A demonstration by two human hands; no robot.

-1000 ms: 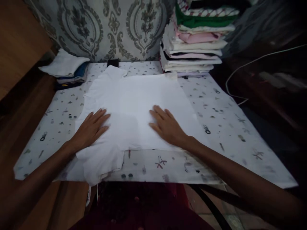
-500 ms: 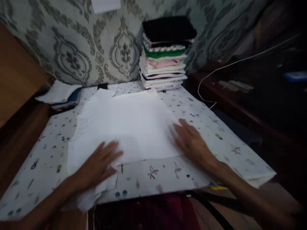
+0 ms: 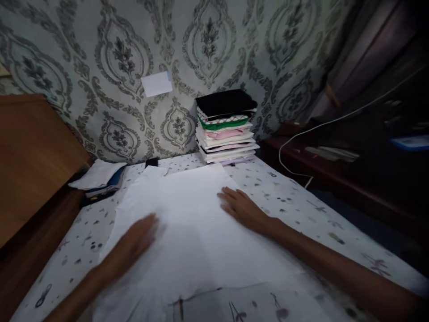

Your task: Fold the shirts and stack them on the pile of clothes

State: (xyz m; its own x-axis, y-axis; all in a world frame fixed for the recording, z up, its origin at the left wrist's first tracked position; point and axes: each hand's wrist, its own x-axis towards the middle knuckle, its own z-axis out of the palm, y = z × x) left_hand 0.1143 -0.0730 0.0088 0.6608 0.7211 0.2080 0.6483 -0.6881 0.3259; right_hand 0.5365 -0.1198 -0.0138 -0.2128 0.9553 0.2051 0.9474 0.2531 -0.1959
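Note:
A white garment, probably a shirt, lies spread over the patterned tablecloth, with gathered, wrinkled cloth along its left side. On its right edge rests my right hand, flat with fingers stretched out and a little apart. Over the left part of the cloth is my left hand; its fingertips are smeared by motion, so how they are held is unclear. Neither hand visibly grips the cloth. The garment's near edge runs across the bottom of the view.
A tall stack of folded clothes stands at the table's back, black on top. A smaller folded pile sits at the back left beside a wooden panel. A white cable hangs at the right. Patterned wallpaper covers the wall behind.
The view has tilted up, showing more wall. My right hand has moved farther up along the garment's right edge. My left hand stays over the left part, still moving.

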